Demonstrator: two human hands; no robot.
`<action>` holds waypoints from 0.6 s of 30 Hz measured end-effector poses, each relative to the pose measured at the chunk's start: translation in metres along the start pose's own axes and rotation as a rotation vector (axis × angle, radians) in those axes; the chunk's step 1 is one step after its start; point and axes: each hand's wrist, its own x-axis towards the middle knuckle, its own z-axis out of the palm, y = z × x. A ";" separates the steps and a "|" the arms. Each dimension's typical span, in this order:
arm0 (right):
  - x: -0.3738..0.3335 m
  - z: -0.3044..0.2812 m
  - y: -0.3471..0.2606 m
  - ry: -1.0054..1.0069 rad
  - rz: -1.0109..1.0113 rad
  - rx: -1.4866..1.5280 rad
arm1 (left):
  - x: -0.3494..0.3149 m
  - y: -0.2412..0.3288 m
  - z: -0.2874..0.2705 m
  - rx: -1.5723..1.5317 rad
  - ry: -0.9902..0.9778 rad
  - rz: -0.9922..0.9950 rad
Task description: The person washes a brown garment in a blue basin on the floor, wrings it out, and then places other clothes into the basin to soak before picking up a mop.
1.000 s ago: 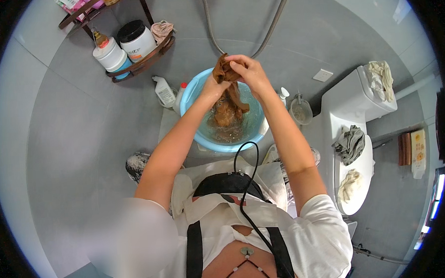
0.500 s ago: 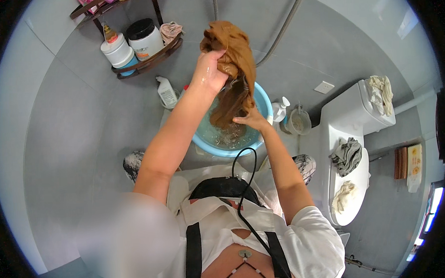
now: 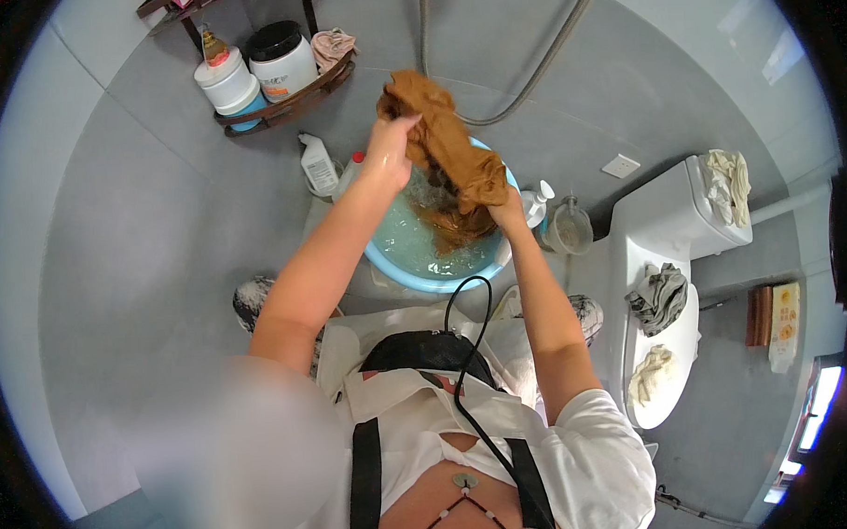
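Brown cloth [image 3: 449, 140], gripped by two hands [image 3: 389, 154] [image 3: 507, 211], droops into one blue water-filled basin [image 3: 434, 285].

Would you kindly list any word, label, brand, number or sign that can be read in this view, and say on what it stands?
No text can be read reliably.
Black-lidded white jar: dark and orange print, too blurred to read.
Bent-necked white bottle: label print, too small to read.
Yellow-and-white packet at the right: markings, too small and blurred to read.
Brown cloth and blue basin: no writing visible.
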 end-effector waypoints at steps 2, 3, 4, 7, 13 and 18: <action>0.006 -0.002 0.015 -0.019 0.012 -0.208 | 0.002 -0.020 -0.008 0.112 0.069 -0.067; 0.010 -0.003 0.019 -0.031 0.015 -0.312 | 0.004 -0.032 -0.014 0.167 0.106 -0.097; -0.001 -0.007 -0.009 -0.086 0.035 -0.379 | 0.013 -0.048 -0.033 0.254 0.132 -0.117; -0.001 0.001 0.008 -0.165 -0.072 -0.504 | 0.035 -0.096 -0.070 0.524 0.097 -0.136; -0.022 0.029 -0.028 -0.470 -0.046 -0.922 | 0.040 -0.145 -0.125 1.059 -0.025 -0.005; -0.021 0.076 0.019 -0.447 -0.114 -0.999 | 0.018 -0.137 -0.115 1.282 0.062 0.188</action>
